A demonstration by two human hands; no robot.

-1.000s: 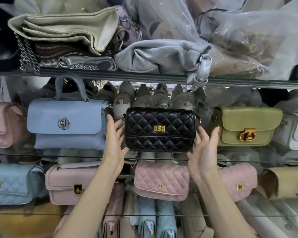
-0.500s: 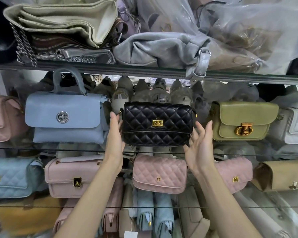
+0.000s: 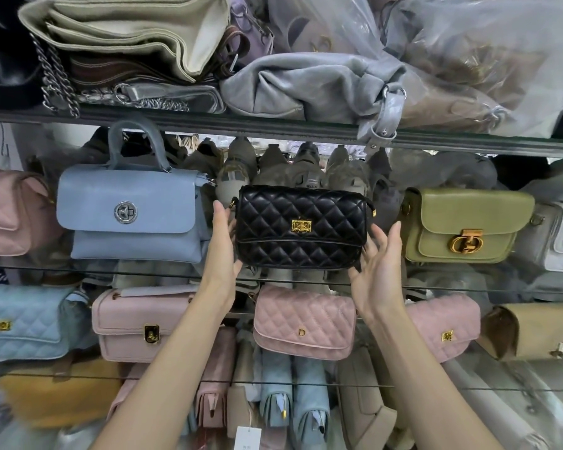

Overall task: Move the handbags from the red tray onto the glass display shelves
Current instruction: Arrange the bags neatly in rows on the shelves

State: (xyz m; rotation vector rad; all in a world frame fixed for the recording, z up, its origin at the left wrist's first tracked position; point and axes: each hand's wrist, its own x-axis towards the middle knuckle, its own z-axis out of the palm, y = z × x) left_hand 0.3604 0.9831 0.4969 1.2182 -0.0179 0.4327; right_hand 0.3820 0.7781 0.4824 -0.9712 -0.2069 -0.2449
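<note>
Black quilted bag (image 3: 301, 227) is up on the middle glass shelf (image 3: 163, 277), standing upright and front-facing, between the blue handbag (image 3: 127, 216) and the green handbag (image 3: 465, 225), clear of both. The red tray is out of view.

Left grip (image 3: 223, 254): released, fingers straight and flat along the bag's left side. Right grip (image 3: 376, 271): released, fingers spread at the lower right corner. Touching or just off it, can't tell. Neither one grasps the bag.

Risks, my read:
- The bag sits near the front edge of smooth glass. A slight forward lean when the hands leave could tip it off.
- Pushing it deeper would shove the grey items (image 3: 309, 164) packed behind it. Can't tell what they are.
- Forearms cross the shelf below, so a careless pull-back could clip the pink quilted bag (image 3: 303, 323) there.
- The grey strap (image 3: 382, 125) hanging off the top shelf could snag a raised hand.

Shelf contents:
- Top: flat stacked bags, chains and plastic-wrapped ones.
- Middle: pink, blue, black, green and pale grey bags.
- Below: light blue, pink and tan bags.
- Lowest: more bags packed on edge.
</note>
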